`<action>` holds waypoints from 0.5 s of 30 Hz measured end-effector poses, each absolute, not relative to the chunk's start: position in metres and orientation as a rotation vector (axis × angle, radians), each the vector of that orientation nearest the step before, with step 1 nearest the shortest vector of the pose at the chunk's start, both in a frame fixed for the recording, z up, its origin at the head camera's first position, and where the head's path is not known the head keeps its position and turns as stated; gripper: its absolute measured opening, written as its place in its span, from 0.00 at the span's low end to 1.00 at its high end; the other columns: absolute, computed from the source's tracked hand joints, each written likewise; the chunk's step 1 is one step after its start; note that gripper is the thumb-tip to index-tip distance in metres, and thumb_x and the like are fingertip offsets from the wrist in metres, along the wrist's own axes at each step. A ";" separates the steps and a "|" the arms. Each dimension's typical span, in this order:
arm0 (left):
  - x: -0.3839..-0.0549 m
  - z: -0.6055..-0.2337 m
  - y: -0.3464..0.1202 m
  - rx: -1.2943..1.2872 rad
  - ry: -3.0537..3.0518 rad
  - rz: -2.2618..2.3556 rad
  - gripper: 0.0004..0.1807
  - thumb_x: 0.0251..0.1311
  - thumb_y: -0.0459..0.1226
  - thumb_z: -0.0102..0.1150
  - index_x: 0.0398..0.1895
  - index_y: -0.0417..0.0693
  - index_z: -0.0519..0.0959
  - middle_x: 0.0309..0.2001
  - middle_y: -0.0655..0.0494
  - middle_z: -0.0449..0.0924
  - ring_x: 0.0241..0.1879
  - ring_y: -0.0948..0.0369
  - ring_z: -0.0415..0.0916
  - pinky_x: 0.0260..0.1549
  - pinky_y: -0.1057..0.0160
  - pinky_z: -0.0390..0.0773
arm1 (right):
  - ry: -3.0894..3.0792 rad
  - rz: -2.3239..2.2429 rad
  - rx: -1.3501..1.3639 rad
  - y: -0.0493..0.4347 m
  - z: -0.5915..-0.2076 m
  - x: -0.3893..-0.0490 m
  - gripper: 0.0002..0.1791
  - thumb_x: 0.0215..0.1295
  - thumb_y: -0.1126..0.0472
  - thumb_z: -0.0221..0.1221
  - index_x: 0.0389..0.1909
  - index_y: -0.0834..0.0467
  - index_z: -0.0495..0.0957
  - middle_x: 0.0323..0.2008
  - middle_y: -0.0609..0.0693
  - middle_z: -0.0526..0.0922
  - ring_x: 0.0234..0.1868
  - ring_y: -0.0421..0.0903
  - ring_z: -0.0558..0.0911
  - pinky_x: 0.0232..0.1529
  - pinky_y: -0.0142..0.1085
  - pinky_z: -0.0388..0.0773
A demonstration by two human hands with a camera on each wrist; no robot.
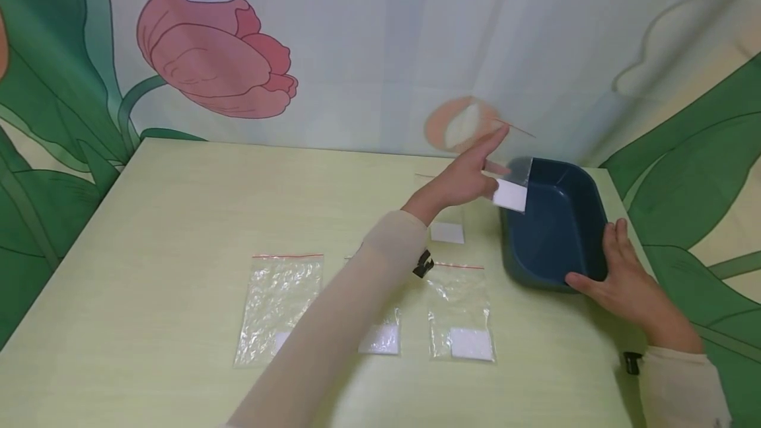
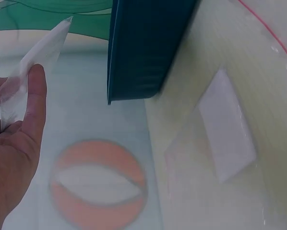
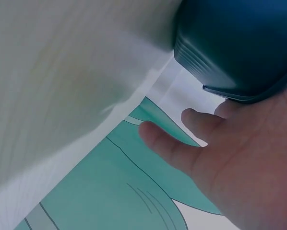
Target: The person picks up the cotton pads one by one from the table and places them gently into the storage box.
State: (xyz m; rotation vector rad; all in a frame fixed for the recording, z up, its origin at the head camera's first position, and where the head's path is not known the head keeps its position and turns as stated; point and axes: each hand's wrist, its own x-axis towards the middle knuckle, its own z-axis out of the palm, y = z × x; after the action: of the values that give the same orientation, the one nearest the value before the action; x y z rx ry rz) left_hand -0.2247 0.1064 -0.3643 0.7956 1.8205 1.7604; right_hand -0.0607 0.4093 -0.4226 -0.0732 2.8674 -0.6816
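My left hand [image 1: 462,178] pinches a clear zip bag with a white rectangular piece [image 1: 510,195] inside, over the left rim of a dark blue plastic basin [image 1: 553,276]. In the left wrist view, the held bag [image 2: 50,43] stands out from between thumb and fingers. My right hand [image 1: 627,283] rests against the basin's near right corner, thumb at the front wall and fingers along the right side. From the right wrist, extended fingers [image 3: 172,143] show beside the basin's outer wall [image 3: 230,52]. The basin's visible floor holds nothing.
Several similar zip bags lie flat on the pale table [image 1: 148,249]: one at left [image 1: 282,289], one partly behind my left forearm [image 1: 380,339], one in front [image 1: 460,309] and one farther back [image 1: 447,232]. A printed curtain [image 1: 368,51] hangs behind the table.
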 end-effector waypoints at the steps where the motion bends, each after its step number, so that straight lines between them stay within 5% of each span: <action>1: -0.226 -0.366 0.110 0.793 1.822 1.758 0.54 0.59 0.17 0.49 0.83 0.63 0.43 0.80 0.68 0.39 0.60 0.62 0.74 0.40 0.62 0.81 | 2.870 -0.682 -0.074 0.409 -0.423 -0.061 0.63 0.70 0.38 0.57 0.75 0.66 0.19 0.74 0.58 0.11 0.75 0.67 0.24 0.63 0.74 0.44; 9: -0.227 -0.384 0.145 0.830 1.854 1.704 0.52 0.60 0.17 0.49 0.83 0.58 0.41 0.81 0.63 0.39 0.59 0.62 0.75 0.29 0.65 0.76 | 2.862 -0.660 -0.046 0.410 -0.422 -0.056 0.64 0.70 0.37 0.57 0.74 0.66 0.18 0.74 0.58 0.11 0.75 0.66 0.23 0.63 0.74 0.44; 15: -0.221 -0.396 0.169 0.795 1.907 1.602 0.54 0.58 0.16 0.50 0.83 0.57 0.41 0.81 0.63 0.39 0.57 0.64 0.76 0.31 0.67 0.77 | 2.851 -0.666 -0.036 0.405 -0.423 -0.053 0.64 0.70 0.37 0.58 0.75 0.66 0.19 0.74 0.59 0.12 0.75 0.66 0.24 0.63 0.74 0.45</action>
State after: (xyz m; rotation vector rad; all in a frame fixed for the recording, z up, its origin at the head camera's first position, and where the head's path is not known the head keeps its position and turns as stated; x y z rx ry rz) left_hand -0.2206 0.1686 -0.3964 0.7946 1.9068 1.6020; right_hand -0.0534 0.4050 -0.4225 -0.0355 2.8508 -0.6665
